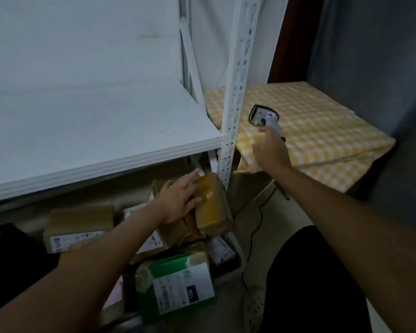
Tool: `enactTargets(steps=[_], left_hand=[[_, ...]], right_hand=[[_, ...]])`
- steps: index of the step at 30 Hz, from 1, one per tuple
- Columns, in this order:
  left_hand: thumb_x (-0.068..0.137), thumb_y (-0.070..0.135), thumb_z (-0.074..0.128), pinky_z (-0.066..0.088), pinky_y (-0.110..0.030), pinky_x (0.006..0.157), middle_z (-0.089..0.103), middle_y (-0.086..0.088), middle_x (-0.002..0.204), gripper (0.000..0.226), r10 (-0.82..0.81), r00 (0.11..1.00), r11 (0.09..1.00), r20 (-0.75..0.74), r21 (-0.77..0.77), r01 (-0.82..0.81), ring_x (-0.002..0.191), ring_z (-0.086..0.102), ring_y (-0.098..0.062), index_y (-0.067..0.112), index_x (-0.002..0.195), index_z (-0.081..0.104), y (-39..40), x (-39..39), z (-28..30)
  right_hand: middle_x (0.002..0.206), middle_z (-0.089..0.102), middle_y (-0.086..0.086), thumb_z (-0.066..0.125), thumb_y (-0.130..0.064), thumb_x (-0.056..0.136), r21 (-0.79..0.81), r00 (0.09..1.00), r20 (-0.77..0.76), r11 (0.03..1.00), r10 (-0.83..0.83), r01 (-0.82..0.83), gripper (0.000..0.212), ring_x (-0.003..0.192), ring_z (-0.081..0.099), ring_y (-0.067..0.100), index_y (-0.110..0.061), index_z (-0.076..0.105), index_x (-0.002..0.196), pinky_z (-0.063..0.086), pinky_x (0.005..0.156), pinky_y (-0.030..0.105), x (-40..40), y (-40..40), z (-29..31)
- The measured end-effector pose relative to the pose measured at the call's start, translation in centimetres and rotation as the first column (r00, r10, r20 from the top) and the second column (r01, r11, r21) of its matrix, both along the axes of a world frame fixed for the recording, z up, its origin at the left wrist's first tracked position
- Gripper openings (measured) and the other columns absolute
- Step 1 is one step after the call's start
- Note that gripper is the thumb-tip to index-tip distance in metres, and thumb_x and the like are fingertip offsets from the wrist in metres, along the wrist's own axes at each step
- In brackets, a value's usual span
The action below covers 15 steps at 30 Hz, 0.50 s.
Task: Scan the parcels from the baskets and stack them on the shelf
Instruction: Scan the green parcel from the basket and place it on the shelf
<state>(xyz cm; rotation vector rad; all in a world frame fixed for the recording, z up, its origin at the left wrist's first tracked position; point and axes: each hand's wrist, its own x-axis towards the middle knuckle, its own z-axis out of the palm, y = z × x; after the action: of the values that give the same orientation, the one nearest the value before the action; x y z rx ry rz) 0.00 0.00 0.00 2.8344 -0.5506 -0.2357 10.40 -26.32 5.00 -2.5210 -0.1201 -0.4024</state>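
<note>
Parcels lower centre; tape-wrapped brown parcel (211,203) under flat, open left hand (180,200). Likely light, stiff, slick; grip edges. Right hand (270,150) loosely spread, reaching for barcode scanner (265,117), holding nothing.

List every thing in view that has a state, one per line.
Left hand: open, resting on the tape-wrapped brown parcel.
Right hand: open, at the grey handheld scanner, not gripping.
Grey handheld scanner: lying on the yellow checked cloth.
White metal shelf: bare.
</note>
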Motion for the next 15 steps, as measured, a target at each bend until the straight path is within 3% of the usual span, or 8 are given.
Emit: enactTargets(steps=[3, 6, 7, 10, 13, 15], left_hand=[[0.106, 0.041, 0.039, 0.027, -0.045, 0.12, 0.003, 0.007, 0.168, 0.049, -0.089, 0.987, 0.996, -0.135, 0.003, 0.09, 0.147, 0.031, -0.022, 0.024, 0.152, 0.038, -0.1, 3.4, -0.7], [0.105, 0.037, 0.042, 0.023, -0.035, 0.122, 0.014, 0.003, 0.167, 0.045, -0.088, 0.981, 0.996, -0.174, -0.015, 0.087, 0.147, 0.032, -0.022, 0.025, 0.148, 0.045, 0.2, 6.1, -1.5], [0.106, 0.037, 0.042, 0.021, -0.031, 0.12, 0.014, 0.002, 0.167, 0.044, -0.077, 0.982, 0.997, -0.17, -0.009, 0.077, 0.148, 0.03, -0.021, 0.026, 0.148, 0.045, 0.3, 6.8, -1.7], [0.106, 0.037, 0.043, 0.021, -0.025, 0.117, 0.01, 0.003, 0.168, 0.045, -0.049, 0.982, 0.999, -0.181, -0.018, 0.046, 0.148, 0.03, -0.019, 0.027, 0.149, 0.045, 1.0, 8.6, -2.4], [0.106, 0.033, 0.045, 0.022, -0.027, 0.118, 0.01, -0.001, 0.168, 0.043, -0.069, 0.978, 0.998, -0.197, -0.018, 0.067, 0.148, 0.031, -0.021, 0.026, 0.147, 0.048, 1.2, 9.5, -3.2], [0.105, 0.032, 0.045, 0.023, -0.028, 0.118, 0.008, -0.002, 0.168, 0.042, -0.083, 0.972, 0.996, -0.221, 0.001, 0.085, 0.148, 0.031, -0.022, 0.026, 0.147, 0.049, 1.2, 9.8, -3.4]], right_hand=[[0.151, 0.036, 0.014, 0.058, -0.023, 0.095, -0.083, 0.981, -0.092, 0.983, -0.173, 0.166, 0.055, 0.132, 0.041, 0.036, -0.009, 0.037, 0.144, 0.041, 0.102, 0.044, 5.3, -1.7, -0.2], [0.164, 0.006, 0.01, 0.061, -0.032, 0.096, -0.218, 0.908, -0.288, 0.944, -0.304, 0.247, 0.076, 0.147, 0.015, 0.04, -0.016, 0.015, 0.155, 0.022, 0.117, 0.051, 9.7, -2.4, -1.1], [0.164, 0.004, 0.01, 0.062, -0.032, 0.095, -0.205, 0.879, -0.335, 0.937, -0.339, 0.283, 0.08, 0.147, 0.014, 0.04, -0.018, 0.011, 0.156, 0.02, 0.118, 0.051, 10.9, -2.6, -1.6], [0.159, 0.021, 0.015, 0.063, -0.024, 0.094, -0.076, 0.824, -0.396, 0.909, -0.404, 0.409, 0.079, 0.141, 0.028, 0.04, -0.014, 0.013, 0.155, 0.028, 0.115, 0.051, 13.3, -2.7, -2.4], [0.153, 0.03, 0.018, 0.054, -0.025, 0.1, -0.108, 0.801, -0.351, 0.871, -0.485, 0.48, 0.06, 0.138, 0.032, 0.037, -0.006, 0.026, 0.149, 0.029, 0.115, 0.047, 13.4, -2.5, -3.6], [0.151, 0.035, 0.018, 0.052, -0.027, 0.101, -0.05, 0.795, -0.364, 0.863, -0.485, 0.504, 0.057, 0.136, 0.037, 0.036, -0.003, 0.028, 0.148, 0.033, 0.113, 0.047, 13.3, -2.5, -4.4]])
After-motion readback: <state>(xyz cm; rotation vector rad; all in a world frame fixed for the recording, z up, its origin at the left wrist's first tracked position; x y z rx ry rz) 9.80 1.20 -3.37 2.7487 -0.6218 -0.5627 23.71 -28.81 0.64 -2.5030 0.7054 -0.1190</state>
